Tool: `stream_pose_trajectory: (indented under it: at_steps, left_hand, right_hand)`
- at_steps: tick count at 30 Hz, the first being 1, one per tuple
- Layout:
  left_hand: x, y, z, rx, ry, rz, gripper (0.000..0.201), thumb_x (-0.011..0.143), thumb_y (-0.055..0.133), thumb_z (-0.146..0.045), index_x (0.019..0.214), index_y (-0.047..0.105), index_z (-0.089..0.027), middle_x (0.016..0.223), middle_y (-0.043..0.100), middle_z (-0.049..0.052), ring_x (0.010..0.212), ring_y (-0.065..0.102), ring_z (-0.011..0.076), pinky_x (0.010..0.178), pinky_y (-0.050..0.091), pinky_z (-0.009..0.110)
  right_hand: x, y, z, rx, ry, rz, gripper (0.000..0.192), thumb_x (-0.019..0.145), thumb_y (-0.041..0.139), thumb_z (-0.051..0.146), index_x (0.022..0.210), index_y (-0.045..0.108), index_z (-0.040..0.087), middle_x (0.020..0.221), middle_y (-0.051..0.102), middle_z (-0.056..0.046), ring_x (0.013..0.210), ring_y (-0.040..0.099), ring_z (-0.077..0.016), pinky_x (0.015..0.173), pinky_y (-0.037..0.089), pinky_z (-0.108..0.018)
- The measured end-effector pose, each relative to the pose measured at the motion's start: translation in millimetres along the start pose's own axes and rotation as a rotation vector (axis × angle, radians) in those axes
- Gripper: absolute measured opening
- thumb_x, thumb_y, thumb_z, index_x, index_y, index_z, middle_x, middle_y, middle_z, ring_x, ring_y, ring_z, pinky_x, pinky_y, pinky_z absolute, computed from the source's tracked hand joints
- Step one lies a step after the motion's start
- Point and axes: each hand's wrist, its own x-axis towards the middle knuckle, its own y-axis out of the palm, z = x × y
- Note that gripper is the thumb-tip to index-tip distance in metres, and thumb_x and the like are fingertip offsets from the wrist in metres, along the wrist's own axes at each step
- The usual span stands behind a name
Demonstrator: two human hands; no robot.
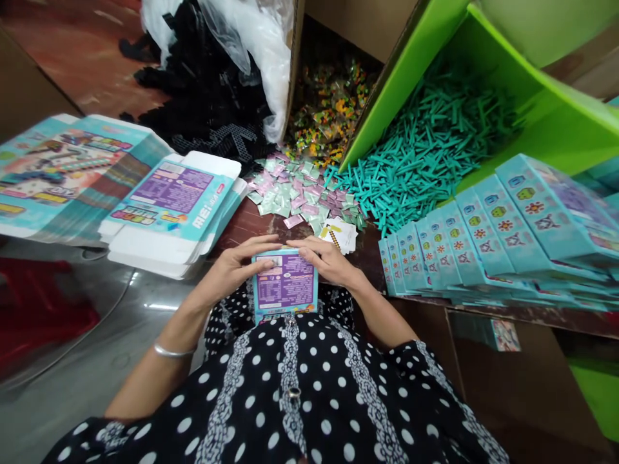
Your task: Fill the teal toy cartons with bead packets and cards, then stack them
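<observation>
Both hands, left hand (231,270) and right hand (329,261), clamped on small turquoise box (285,283) between them.

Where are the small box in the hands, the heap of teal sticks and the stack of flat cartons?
small box (285,285): head view, its purple printed panel.
teal sticks (425,154): head view, middle of the heap.
flat cartons (169,206): head view, top carton's purple panel.

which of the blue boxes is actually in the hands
The small box with the purple panel, held against the lap between left hand and right hand; the others lie stacked flat or lined up aside.
</observation>
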Motion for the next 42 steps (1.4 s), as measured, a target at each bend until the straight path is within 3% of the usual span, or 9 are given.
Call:
stream_pose_trajectory:
  at_steps: [4,7,11,15,19,21,25,32,42]
  left_hand:
    - [-4,-2.7,-5,0.032,0.062,-0.119,0.038,0.090,0.089,-0.054,0.119,0.090,-0.030,0.128,0.084,0.009,0.122,0.076,0.0313,0.115,0.061,0.046]
    - [-1,-7.1,-10,-0.085,0.078,-0.536,0.035,0.087,0.093,-0.047,0.115,0.089,-0.026,0.105,0.085,0.005,0.095,0.078,0.0229,0.090,0.068,0.035]
    - [3,-12.7,-7,-0.370,0.132,-0.917,0.047,0.082,0.098,-0.044,0.123,0.083,-0.026,0.102,0.081,0.000,0.080,0.072,0.0152,0.072,0.065,0.028]
    - [-9,-10.5,3,-0.215,0.061,-0.620,0.083,0.079,0.099,-0.052,0.152,0.067,-0.028,0.138,0.076,0.011,0.118,0.076,0.0318,0.097,0.069,0.046]
    - [-30,-8.4,-6,0.437,0.269,-0.402,0.098,0.076,0.101,-0.060,0.161,0.059,-0.035,0.169,0.056,0.012,0.161,0.045,0.0483,0.135,0.038,0.067]
    - [-34,-9.1,-15,0.546,0.278,-0.208,0.088,0.080,0.092,-0.070,0.155,0.065,-0.033,0.164,0.064,0.012,0.156,0.052,0.0491,0.135,0.034,0.068]
    - [-29,-13.3,-23,0.485,-0.037,0.185,0.068,0.091,0.072,-0.078,0.131,0.077,-0.024,0.125,0.084,0.012,0.111,0.079,0.0402,0.100,0.060,0.049]
    - [-14,-25.5,-7,0.423,-0.315,0.145,0.069,0.089,0.066,-0.078,0.124,0.077,-0.020,0.122,0.084,0.010,0.107,0.078,0.0377,0.093,0.056,0.042]
    - [-10,-34.5,2,0.300,-0.462,0.166,0.079,0.084,0.069,-0.086,0.127,0.076,-0.020,0.122,0.083,0.012,0.105,0.078,0.0367,0.094,0.058,0.043]
  right_hand:
    - [-5,3,-2,0.112,0.044,-0.061,0.069,0.106,0.070,0.060,0.167,0.056,0.029,0.149,0.068,-0.013,0.127,0.069,-0.0258,0.114,0.057,-0.050]
    - [-11,9,-7,0.353,0.137,-0.082,0.121,0.082,0.095,0.059,0.180,0.028,0.035,0.163,0.059,-0.014,0.128,0.070,-0.0288,0.110,0.061,-0.048]
    - [-15,13,-13,0.556,0.173,-0.290,0.109,0.071,0.101,0.056,0.166,0.054,0.032,0.159,0.065,-0.009,0.134,0.068,-0.0321,0.115,0.057,-0.045]
    - [-16,6,-11,0.744,0.213,-0.650,0.078,0.076,0.091,0.068,0.139,0.071,0.027,0.119,0.081,-0.005,0.104,0.075,-0.0271,0.092,0.064,-0.036]
    - [-23,22,-3,0.718,0.322,-0.530,0.063,0.076,0.095,0.061,0.122,0.072,0.026,0.101,0.079,-0.002,0.084,0.072,-0.0201,0.072,0.059,-0.028]
    - [-25,37,1,0.697,0.338,-0.393,0.059,0.078,0.095,0.060,0.118,0.072,0.025,0.101,0.079,-0.002,0.084,0.072,-0.0187,0.072,0.058,-0.027]
    - [-26,33,-1,0.562,0.261,-0.219,0.056,0.092,0.077,0.073,0.116,0.073,0.022,0.097,0.078,-0.004,0.082,0.070,-0.0182,0.075,0.057,-0.030]
    - [-31,-55,-28,-0.613,0.380,-0.271,0.059,0.078,0.101,0.034,0.127,0.070,0.021,0.136,0.073,-0.013,0.134,0.061,-0.0338,0.115,0.052,-0.051]
    - [-36,-68,-41,-0.654,0.447,-0.099,0.048,0.088,0.095,0.027,0.128,0.069,0.023,0.136,0.076,-0.011,0.126,0.071,-0.0305,0.106,0.054,-0.042]
